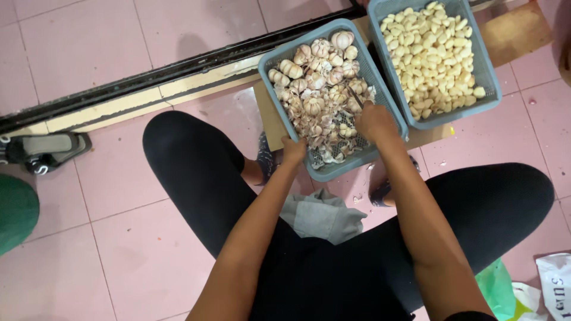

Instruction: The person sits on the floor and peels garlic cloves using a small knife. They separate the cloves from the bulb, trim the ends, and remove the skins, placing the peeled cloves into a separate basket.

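Observation:
A blue-grey plastic basket (pixel 270 59) holds whole garlic bulbs (pixel 315 80) and loose papery skins. My left hand (pixel 292 150) grips the basket's near rim. My right hand (pixel 373 120) rests inside the basket over the bulbs, closed around a thin dark knife (pixel 355 95) whose blade points away from me. To the right stands a second blue-grey basket (pixel 485 65) filled with peeled garlic cloves (pixel 431 53). Both baskets sit on a flat piece of cardboard (pixel 511 30) on the pink tiled floor.
My legs in black trousers spread to both sides of the baskets. A grey cloth (pixel 321 215) lies between them. A dark door track (pixel 148 77) runs across the floor behind the baskets. A sandal (pixel 41 151) lies at left; plastic bags (pixel 523 291) sit at bottom right.

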### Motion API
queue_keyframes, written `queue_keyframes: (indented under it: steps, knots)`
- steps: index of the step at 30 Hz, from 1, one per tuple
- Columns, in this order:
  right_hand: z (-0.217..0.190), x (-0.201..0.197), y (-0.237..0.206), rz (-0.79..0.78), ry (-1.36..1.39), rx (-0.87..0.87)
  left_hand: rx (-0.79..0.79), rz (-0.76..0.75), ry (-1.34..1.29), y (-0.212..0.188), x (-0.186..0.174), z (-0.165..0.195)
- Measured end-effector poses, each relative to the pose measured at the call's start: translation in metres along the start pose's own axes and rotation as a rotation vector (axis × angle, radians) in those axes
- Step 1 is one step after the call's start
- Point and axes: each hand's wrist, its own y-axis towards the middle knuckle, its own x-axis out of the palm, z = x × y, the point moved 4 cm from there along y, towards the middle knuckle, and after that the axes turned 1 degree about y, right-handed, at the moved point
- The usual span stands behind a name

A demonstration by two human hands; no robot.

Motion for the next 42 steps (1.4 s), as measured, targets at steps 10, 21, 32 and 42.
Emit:
queue_keyframes:
  steps: [10, 21, 32, 42]
  knots:
    - [-0.033, 0.014, 0.002, -0.042, -0.024, -0.117, -0.167, 0.013, -0.124, -0.003, -0.063, -0.021]
    - [-0.059, 0.042, 0.01, -0.018, -0.115, -0.27, -0.039, 0.037, 0.406, -0.003, -0.088, -0.01]
    - [-0.079, 0.049, 0.006, -0.027, -0.055, -0.274, 0.854, 0.331, 0.762, -0.03, -0.089, 0.064]
    - [-0.087, 0.045, -0.016, -0.022, -0.038, -0.239, 0.852, 0.04, 0.774, -0.035, -0.05, 0.033]
